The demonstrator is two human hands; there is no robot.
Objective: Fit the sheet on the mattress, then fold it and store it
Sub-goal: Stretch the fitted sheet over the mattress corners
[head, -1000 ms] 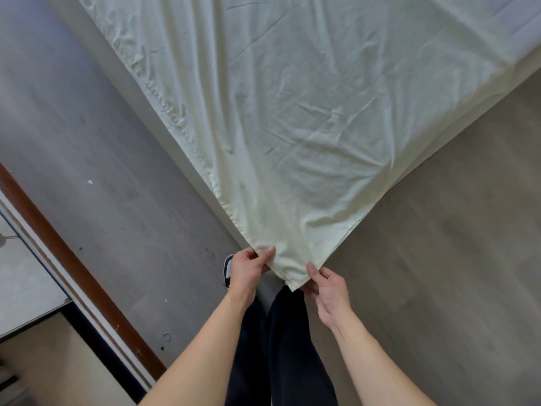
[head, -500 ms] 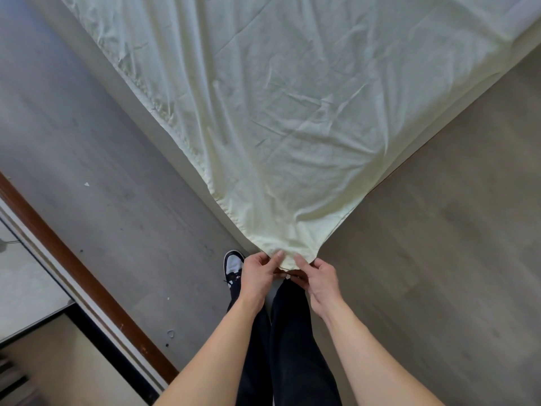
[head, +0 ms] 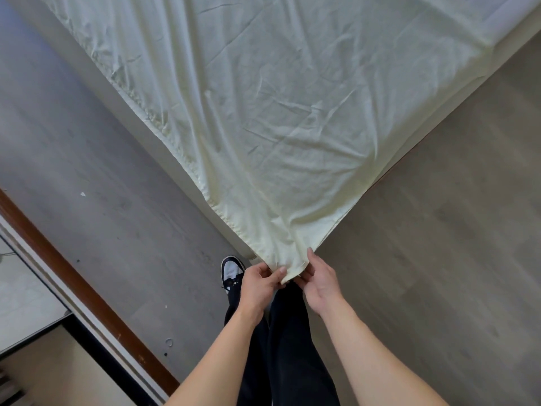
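At the far left a brown wooden strip (head: 87, 288) runs diagonally along the grey floor (head: 102, 200), with a pale panel (head: 23, 303) beyond it in the lower left corner. A small white scrap (head: 83, 194) lies on the floor, well apart from the bed. To its right, a black-and-white shoe (head: 232, 272) stands on the floor just beside the corner of the mattress (head: 175, 168), whose grey side shows below the sheet's gathered hem. The pale yellow sheet (head: 278, 112) spreads wrinkled over the mattress top and narrows to a point at the near corner, where both hands meet it. The left hand (head: 257, 285) pinches the sheet's corner, its thumb lying on top of the cloth and its fingers curled beneath. Dark trousers (head: 287, 347) show between the two forearms. The right hand (head: 320, 284) grips the same corner from the other side, with one finger stretched up along the cloth and the rest tucked under the hem. Right of the mattress the floor looks browner and wood-grained.
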